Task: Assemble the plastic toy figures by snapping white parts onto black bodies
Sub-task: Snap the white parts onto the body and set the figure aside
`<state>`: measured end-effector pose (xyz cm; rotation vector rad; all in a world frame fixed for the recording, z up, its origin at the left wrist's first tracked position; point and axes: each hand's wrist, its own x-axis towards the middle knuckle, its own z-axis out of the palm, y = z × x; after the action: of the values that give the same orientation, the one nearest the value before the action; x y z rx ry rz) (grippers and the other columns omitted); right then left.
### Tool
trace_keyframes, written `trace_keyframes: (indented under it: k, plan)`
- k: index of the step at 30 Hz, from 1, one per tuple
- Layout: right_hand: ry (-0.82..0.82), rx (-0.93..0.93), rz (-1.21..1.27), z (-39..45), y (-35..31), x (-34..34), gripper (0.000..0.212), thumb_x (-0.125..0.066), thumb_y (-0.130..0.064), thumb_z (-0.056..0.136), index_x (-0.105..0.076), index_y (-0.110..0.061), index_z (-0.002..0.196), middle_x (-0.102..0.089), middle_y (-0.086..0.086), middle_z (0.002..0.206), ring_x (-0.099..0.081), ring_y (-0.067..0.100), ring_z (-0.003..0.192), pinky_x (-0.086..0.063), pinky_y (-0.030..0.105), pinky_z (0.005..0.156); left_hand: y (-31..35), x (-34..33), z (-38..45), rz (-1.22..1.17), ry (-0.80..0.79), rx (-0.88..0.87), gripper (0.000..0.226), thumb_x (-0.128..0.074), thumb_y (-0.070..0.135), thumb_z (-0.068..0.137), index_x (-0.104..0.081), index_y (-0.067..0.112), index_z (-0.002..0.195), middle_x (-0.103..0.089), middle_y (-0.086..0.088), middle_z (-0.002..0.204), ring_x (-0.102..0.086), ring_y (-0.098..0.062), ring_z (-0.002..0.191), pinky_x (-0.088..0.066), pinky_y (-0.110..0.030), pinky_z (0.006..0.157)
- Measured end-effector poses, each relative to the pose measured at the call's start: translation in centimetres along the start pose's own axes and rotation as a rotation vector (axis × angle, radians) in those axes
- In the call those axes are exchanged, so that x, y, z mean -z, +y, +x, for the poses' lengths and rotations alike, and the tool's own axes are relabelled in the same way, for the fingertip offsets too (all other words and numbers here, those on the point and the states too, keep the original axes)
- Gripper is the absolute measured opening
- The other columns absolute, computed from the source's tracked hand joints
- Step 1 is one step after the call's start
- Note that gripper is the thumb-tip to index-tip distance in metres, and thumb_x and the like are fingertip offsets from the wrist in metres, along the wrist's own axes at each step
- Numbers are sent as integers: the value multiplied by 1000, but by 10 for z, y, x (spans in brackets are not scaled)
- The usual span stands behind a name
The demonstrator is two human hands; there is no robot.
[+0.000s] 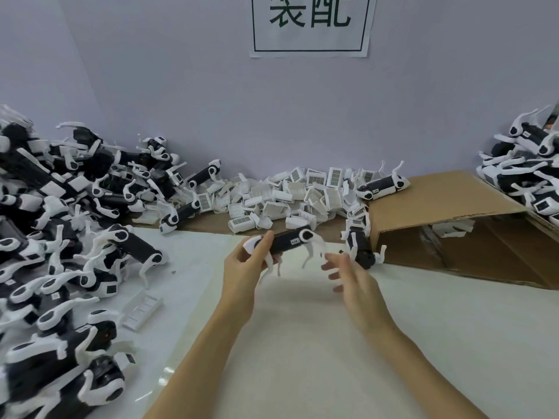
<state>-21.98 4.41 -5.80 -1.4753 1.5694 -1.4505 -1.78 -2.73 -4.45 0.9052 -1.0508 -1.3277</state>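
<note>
Pale lavender wall behind, paper sign (310, 24) with green characters taped up; white tabletop (302, 328) below; heaped at left, a large pile of assembled figures (54, 237); a second pile (526, 173) far right; against the wall, loose white parts (290, 195), plenty unused; beside the cardboard box (453, 222), one black body (361, 249); gripped in the left hand (245, 267), a black-and-white toy figure (287, 241), legs dangling; right hand (348, 273) blurred, fingers spread, apparently empty; well advanced, far from finished.

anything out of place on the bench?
One ribbed white plastic tray part lies alone on the white table beside the left heap of black-and-white toy figures, apart from the pile of white parts at the wall.
</note>
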Motion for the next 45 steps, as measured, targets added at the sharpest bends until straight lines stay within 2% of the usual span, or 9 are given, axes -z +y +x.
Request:
trace_keyframes:
  k: [5,10,13,18,25,30,36,40,45]
  plan:
    - [-217,197,-674,38,7,-21,41,-55,-26,106,-52,-19,146,-49,-7,143,-47,11,132,-41,30,111,-11,7,13,-30,423,79,27,-84,45,87,-72,24,97,-72,-5,87,-62,-21,76,-48,-32,69]
    - [-182,244,-901,99,-6,-52,60,-55,-11,102,-33,-12,158,-23,4,167,-25,27,153,-40,43,116,-8,8,12,-59,458,18,20,-83,40,87,-72,26,95,-73,2,87,-64,-16,75,-49,-30,68]
    - [-131,130,-1037,130,-9,-64,79,-55,4,93,-19,-11,163,-29,10,164,-32,30,149,-44,43,109,-10,10,12,-36,442,38,20,-83,41,88,-71,26,93,-72,12,76,-63,-3,66,-48,-27,66]
    - [-80,209,-1307,140,11,-66,34,-54,0,96,-59,-11,127,-51,9,135,-50,28,127,-47,35,94,-12,11,13,32,409,31,21,-84,42,86,-71,27,92,-74,9,84,-68,-7,78,-49,-26,70]
    - [55,158,-689,99,4,-34,10,-74,-23,96,-73,-14,96,-53,1,118,-54,21,112,-49,35,93,-11,9,16,121,370,-7,23,-85,46,85,-71,29,90,-73,17,80,-63,4,67,-46,-24,66]
    - [72,51,-356,43,-10,-6,8,-74,-27,96,-69,-28,91,-70,-14,100,-68,5,94,-47,9,71,-8,1,9,242,273,-117,21,-86,44,84,-73,29,90,-74,18,85,-68,3,77,-46,-8,61]
    - [120,-14,-10,-3,-7,26,42,-75,-24,94,-61,-42,129,-67,-3,106,-66,5,95,-56,20,82,-6,-9,0,293,205,-128,20,-85,43,84,-75,30,95,-75,16,90,-69,1,81,-46,-13,65]
    - [88,-25,101,-2,-17,40,55,-64,-13,99,-63,-60,128,-64,-3,93,-64,11,87,-60,32,87,-2,-12,-8,281,72,-121,19,-88,39,86,-77,30,97,-77,11,93,-69,0,81,-50,-10,65]
    - [110,50,223,-3,-30,45,37,-55,-23,97,-71,-44,125,-65,14,115,-63,24,104,-57,29,83,8,-22,-24,263,-196,-98,39,-72,66,80,-75,33,100,-76,4,91,-72,-6,81,-47,-10,66]
